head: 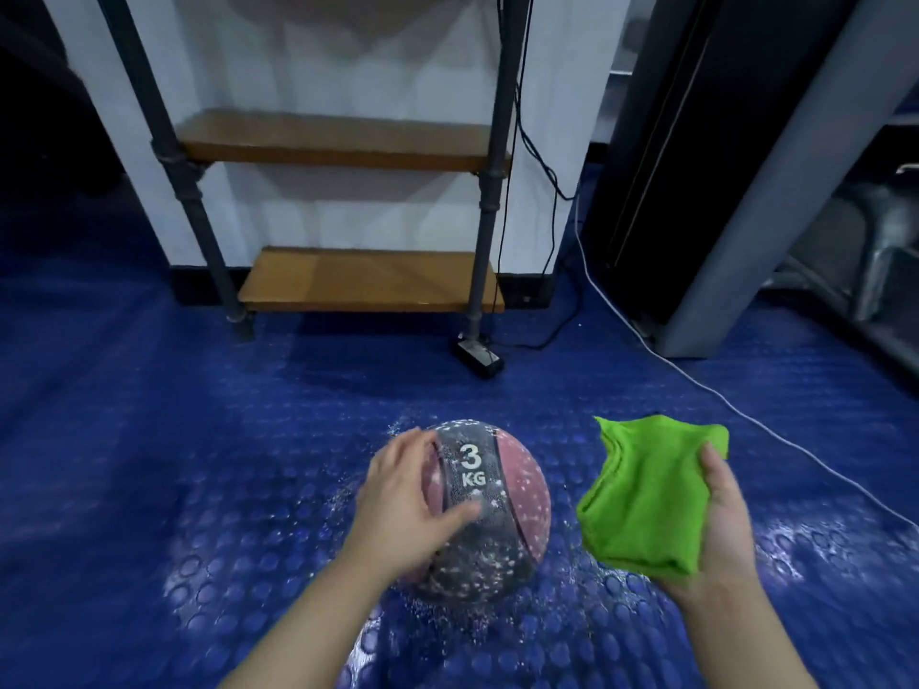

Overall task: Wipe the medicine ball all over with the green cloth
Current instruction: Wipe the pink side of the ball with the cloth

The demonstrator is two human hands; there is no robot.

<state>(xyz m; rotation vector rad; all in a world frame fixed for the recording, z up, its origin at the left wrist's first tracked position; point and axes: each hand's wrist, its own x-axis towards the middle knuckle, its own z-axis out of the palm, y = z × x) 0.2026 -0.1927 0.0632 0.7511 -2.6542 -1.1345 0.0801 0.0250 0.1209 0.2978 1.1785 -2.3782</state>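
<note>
A pink and grey medicine ball [502,509] marked "3 KG" rests on the blue studded floor, speckled with white flecks. My left hand [405,499] lies spread on the ball's left side, thumb across the grey band. To the right of the ball, apart from it, my right hand [723,534] holds a folded green cloth [646,494] from underneath, just above the floor.
White flecks lie scattered on the blue floor [149,489] around the ball. A pipe-frame shelf with wooden boards [368,281] stands ahead by a white wall. A black power adapter [476,357] and cables lie near it; a white cable [696,385] runs past a dark cabinet [696,191].
</note>
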